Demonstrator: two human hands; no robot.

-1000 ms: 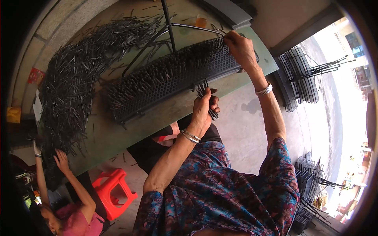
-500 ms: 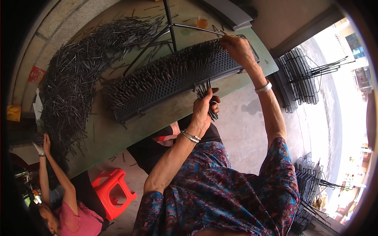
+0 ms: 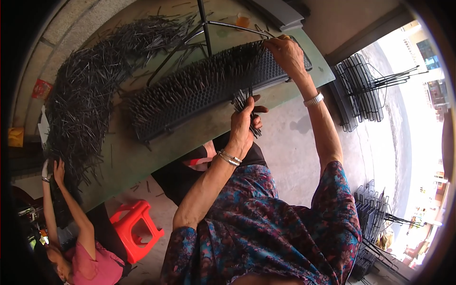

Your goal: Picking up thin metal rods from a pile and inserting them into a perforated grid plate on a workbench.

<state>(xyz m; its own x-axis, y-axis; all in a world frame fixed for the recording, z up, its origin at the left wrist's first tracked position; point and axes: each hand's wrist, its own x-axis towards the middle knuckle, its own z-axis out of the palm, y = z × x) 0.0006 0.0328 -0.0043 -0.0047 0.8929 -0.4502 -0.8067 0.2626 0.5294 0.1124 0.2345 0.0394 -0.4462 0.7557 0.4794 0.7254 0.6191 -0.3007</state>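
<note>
My left hand (image 3: pixel 243 124) is closed round a bundle of thin black sticks (image 3: pixel 241 99), just off the near edge of a long black perforated tray (image 3: pixel 190 115). The tray lies slantwise on the table, with rows of upright black sticks (image 3: pixel 175 84) standing in its holes over most of its length. Bare holes show along the near side and at the right end. Above the right part of the tray is my right hand (image 3: pixel 288 56), thumb and fingers pinched together at the edge of the standing sticks. Whatever the pinch holds is too small to make out.
A large heap of loose black sticks (image 3: pixel 88 90) covers the left of the glass-topped table (image 3: pixel 137 173). A black metal stand (image 3: pixel 207 35) rises behind the tray, near an amber cup (image 3: pixel 242 22). A co-worker's hands (image 3: pixel 54 172) touch the heap. A red stool (image 3: pixel 137 230) stands below.
My right hand has shifted slightly up and left over the tray. My left hand with its sticks has risen a little, and its fingers have stretched somewhat. The co-worker's hands have moved slightly.
</note>
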